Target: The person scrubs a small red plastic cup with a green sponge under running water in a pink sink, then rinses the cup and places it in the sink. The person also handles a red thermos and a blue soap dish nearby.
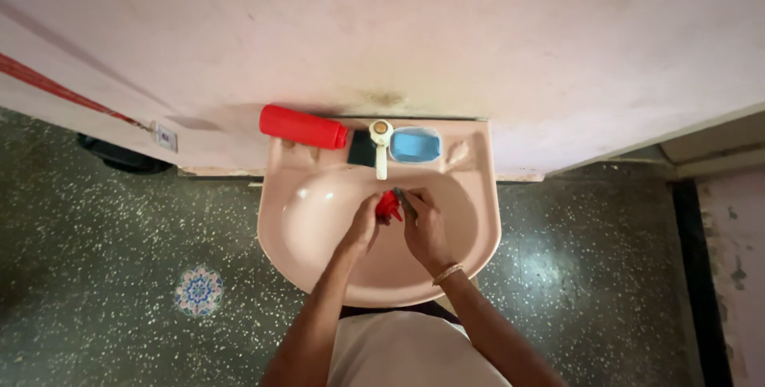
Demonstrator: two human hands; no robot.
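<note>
Red cap (388,205), small, light, probably slippery when wet, I pinch in my left hand (364,223); my right hand (424,223) grips a scrubber (404,200).

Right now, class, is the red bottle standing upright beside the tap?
No. The red bottle lies on its side on the sink ledge, left of the tap.
</note>
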